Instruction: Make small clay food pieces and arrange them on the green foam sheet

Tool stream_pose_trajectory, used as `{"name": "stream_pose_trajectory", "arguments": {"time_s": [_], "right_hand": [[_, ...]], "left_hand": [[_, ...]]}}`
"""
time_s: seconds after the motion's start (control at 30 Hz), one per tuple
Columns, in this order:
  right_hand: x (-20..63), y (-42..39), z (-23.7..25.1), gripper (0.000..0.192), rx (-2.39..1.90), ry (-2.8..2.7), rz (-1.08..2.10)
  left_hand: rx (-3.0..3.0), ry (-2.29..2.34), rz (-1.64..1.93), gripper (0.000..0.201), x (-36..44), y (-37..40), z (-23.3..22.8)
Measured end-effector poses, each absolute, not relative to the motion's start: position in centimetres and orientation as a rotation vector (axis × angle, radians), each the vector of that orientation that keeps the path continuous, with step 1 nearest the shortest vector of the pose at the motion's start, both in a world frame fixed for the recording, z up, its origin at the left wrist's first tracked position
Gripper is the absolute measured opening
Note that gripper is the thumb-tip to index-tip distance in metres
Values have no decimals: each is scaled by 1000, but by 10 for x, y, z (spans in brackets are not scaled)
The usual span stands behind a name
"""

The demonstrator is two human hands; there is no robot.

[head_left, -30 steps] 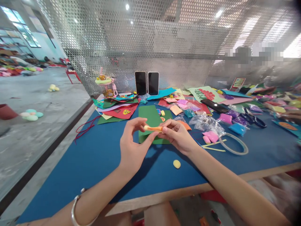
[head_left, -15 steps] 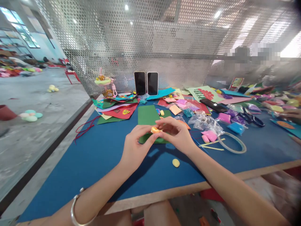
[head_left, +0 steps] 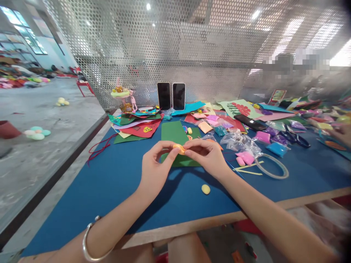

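Between my two hands is a small lump of orange-yellow modelling clay (head_left: 178, 148), held above a green sheet of paper (head_left: 172, 132). My left hand (head_left: 157, 164) pinches its left side with thumb and fingers. From the right, my right hand (head_left: 207, 155) grips the other side, its fingertips hiding part of the lump. A flattened yellow clay piece (head_left: 206, 189) lies on the blue table (head_left: 109, 190) nearer to me. Just beyond my fingers, small clay shapes (head_left: 189, 130) rest on the green paper.
Two phones (head_left: 178, 96) stand upright at the back. Stacked coloured papers (head_left: 145, 128) and a red cord (head_left: 101, 149) lie left. To the right are bagged clay packs (head_left: 276, 149), a roll of clear tape (head_left: 272, 167) and scissors (head_left: 297, 138). Another person's hand (head_left: 344, 133) shows far right.
My fingers have closed in on the orange-yellow clay, and its hollow, open-looking shape now appears pressed and folded. My right fingertips have come down closer to my left ones.
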State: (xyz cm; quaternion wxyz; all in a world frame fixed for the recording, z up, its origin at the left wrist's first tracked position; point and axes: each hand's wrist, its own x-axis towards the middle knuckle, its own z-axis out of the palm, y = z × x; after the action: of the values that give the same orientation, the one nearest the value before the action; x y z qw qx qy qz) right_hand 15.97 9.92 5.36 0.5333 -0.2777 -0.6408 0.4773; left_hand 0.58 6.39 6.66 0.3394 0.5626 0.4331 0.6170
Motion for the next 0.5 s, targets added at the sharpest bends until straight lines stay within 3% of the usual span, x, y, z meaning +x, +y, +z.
{"name": "stream_pose_trajectory", "arguments": {"time_s": [0.3, 0.5], "right_hand": [[161, 102, 56, 14, -724, -1455, 1126], [163, 98, 57, 15, -669, -1582, 1178]], "left_hand": [[1295, 978, 1377, 24, 4, 67, 71], [1278, 945, 1423, 31, 7, 64, 70]]}}
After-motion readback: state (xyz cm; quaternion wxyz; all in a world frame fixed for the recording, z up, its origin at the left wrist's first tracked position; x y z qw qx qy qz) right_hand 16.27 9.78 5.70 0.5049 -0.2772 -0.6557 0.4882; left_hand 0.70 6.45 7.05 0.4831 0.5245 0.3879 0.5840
